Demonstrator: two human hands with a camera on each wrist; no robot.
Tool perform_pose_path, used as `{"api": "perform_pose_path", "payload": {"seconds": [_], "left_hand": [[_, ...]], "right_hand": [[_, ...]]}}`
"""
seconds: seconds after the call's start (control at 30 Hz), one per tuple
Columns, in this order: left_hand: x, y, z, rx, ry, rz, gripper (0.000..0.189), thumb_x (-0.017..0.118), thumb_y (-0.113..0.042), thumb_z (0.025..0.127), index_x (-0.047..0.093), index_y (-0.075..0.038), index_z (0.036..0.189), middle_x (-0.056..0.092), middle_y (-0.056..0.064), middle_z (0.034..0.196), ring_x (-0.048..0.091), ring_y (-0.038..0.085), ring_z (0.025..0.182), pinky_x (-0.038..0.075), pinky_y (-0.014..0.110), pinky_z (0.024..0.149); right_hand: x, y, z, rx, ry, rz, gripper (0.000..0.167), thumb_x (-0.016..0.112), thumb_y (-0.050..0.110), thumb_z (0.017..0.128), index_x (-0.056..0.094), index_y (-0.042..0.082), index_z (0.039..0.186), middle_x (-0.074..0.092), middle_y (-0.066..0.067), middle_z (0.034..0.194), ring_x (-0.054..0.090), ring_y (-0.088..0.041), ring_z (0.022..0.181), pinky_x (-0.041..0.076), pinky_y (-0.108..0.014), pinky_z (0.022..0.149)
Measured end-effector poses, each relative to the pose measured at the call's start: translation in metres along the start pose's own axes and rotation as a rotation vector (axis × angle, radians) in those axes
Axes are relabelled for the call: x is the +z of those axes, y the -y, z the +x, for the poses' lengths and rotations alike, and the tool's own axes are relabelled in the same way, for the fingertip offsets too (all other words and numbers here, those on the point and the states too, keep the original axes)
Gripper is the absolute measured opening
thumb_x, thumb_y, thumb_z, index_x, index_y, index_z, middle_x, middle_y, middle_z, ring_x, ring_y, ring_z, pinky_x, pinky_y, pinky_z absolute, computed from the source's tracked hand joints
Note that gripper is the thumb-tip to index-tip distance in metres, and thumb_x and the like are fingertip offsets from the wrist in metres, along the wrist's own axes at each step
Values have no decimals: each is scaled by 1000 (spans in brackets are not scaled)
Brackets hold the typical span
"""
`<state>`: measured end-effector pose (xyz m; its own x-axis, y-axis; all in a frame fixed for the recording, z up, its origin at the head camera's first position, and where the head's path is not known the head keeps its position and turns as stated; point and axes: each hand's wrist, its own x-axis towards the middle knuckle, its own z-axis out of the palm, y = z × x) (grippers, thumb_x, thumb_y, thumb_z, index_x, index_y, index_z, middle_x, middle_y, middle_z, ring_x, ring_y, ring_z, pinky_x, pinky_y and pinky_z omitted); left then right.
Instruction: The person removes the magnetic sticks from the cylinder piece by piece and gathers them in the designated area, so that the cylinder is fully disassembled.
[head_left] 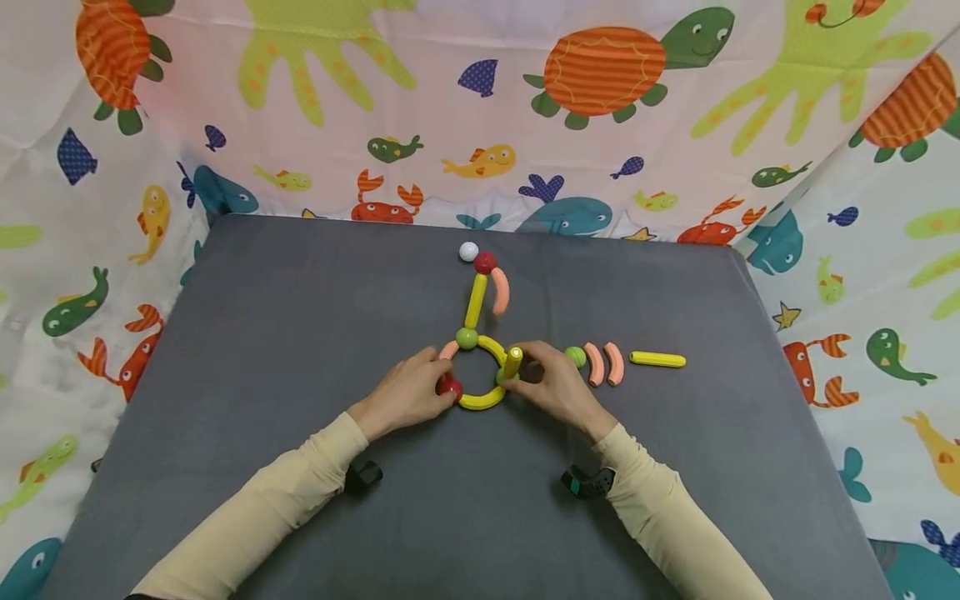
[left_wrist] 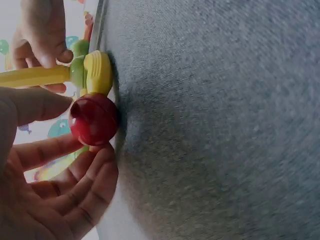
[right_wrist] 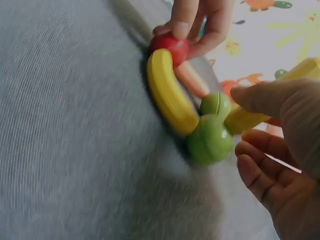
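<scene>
A ring of curved pieces and balls lies on the grey table. My left hand pinches the red ball at the ring's near left, thumb on one side and fingers on the other. At the ring's right, a straight yellow stick stands up from a green ball. My right hand has thumb and fingers about the stick's lower end, close to that ball. Curved yellow pieces and a pink curved piece form the ring's sides. Another green ball sits at its far side.
From the far green ball, a yellow stick runs to a red ball, with a white ball and a pink curve beside it. To the right lie a green ball, two pink curves and a yellow stick.
</scene>
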<state>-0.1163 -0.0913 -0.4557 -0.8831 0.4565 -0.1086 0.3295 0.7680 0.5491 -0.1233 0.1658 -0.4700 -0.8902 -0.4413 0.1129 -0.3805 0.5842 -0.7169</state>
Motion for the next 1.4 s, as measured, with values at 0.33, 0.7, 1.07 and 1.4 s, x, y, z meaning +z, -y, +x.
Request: {"api": "perform_pose_path", "payload": {"seconds": [0.33, 0.7, 1.07, 1.4], "left_hand": [[-28, 13, 48, -119, -140, -187, 16, 56, -19, 96, 67, -8, 93, 59, 5, 76, 51, 16, 58, 40, 26, 54], [-22, 9, 108, -308, -68, -223, 33, 60, -37, 96, 69, -6, 98, 68, 7, 89, 59, 20, 77, 42, 27, 66], [-10, 11, 118, -354, -6, -297, 33, 66, -36, 93, 71, -4, 100, 68, 8, 89, 60, 19, 77, 44, 24, 62], [-6, 20, 121, -322, -36, -339, 29, 68, -32, 92, 72, -5, 102, 70, 7, 92, 61, 17, 75, 45, 23, 63]], "right_hand": [[-2, 4, 1, -50, 0, 93, 27, 76, 7, 83, 67, 2, 108, 67, -7, 101, 67, -21, 90, 57, -42, 78], [-8, 4, 7, -9, 74, 75, 35, 65, -2, 86, 66, 4, 120, 66, -10, 114, 65, -22, 96, 56, -39, 81], [-34, -22, 84, 491, -93, 263, 47, 45, 8, 98, 43, 4, 145, 60, -21, 123, 67, -31, 94, 57, -42, 82], [-23, -42, 128, 606, -115, 393, 49, 47, 16, 102, 39, 5, 149, 62, -20, 123, 69, -19, 80, 59, -34, 80]]}}
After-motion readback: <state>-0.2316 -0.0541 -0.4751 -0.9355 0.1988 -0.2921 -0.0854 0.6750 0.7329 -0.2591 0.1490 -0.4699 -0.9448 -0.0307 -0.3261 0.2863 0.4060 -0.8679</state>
